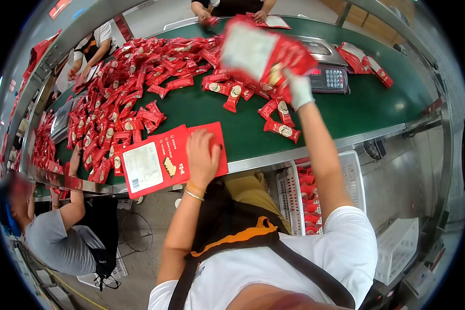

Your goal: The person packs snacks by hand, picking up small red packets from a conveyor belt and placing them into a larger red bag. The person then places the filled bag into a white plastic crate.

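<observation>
Flat red pouches with a white label lie at the near edge of the green table. My left hand rests on them, bare, fingers spread, a yellow band and a bangle at its wrist. My right hand, in a pale glove, is raised over the table and grips a filled red bag with a white label, blurred by motion. Small red wrapped packets lie below and to the left of the bag. Just right of the bag stands a weighing scale, partly covered by it.
A big heap of red packets covers the table's left part. More red bags lie right of the scale. Co-workers stand across the table and at the left. White crates stand below the near edge.
</observation>
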Demonstrator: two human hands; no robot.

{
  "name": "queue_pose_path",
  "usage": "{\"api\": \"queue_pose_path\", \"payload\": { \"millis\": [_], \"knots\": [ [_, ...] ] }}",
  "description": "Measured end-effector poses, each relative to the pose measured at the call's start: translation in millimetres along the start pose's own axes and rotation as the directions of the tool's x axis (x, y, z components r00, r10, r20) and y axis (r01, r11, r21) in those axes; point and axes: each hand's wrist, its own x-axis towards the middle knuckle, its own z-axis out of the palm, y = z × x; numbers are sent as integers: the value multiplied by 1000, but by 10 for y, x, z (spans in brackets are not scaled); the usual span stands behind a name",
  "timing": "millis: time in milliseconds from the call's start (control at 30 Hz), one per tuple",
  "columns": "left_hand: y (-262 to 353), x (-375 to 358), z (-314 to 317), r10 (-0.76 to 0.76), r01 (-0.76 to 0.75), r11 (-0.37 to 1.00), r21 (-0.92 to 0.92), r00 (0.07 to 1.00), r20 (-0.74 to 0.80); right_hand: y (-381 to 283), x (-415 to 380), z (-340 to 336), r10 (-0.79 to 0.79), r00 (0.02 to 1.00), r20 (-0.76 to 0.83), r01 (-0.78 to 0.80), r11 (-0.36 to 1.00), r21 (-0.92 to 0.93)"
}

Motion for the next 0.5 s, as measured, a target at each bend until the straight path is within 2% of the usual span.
{"api": "queue_pose_path", "payload": {
  "millis": [33,67,100,133,167,233,300,367,400,467,500],
  "knots": [
    [-25,-179,124,-44,31,995,90,990,137,32,403,-216,-24,998,-61,33,986,165],
    [-14,-299,223,-49,38,996,83,990,135,-106,638,-382,96,980,-173,-74,988,135],
    [14,-393,316,-85,28,972,232,967,241,-94,918,-557,71,987,-147,-24,954,300],
    [38,-438,379,-138,3,928,372,932,336,-62,1185,-708,9,972,-234,43,975,217],
    [37,-433,403,-144,14,931,364,932,333,21,1514,-998,69,982,-173,-21,965,261],
    [15,-407,433,-170,56,942,332,930,326,171,1851,-1480,44,982,-185,-24,994,109],
    [-6,-405,445,-175,79,949,305,937,302,-25,1533,-1374,-3,983,-186,78,914,398],
    [-8,-406,418,-164,79,956,283,943,290,-153,1175,-1395,97,961,-260,20,910,413],
    [-2,-405,412,-177,93,957,275,937,300,-104,1140,-1544,124,926,-356,-26,963,267],
    [15,-395,417,-182,97,952,291,942,281,229,1054,-2027,56,893,-446,-48,998,29],
    [28,-396,411,-194,111,955,277,936,294,373,904,-2182,97,872,-479,-77,995,60]
  ]
}}
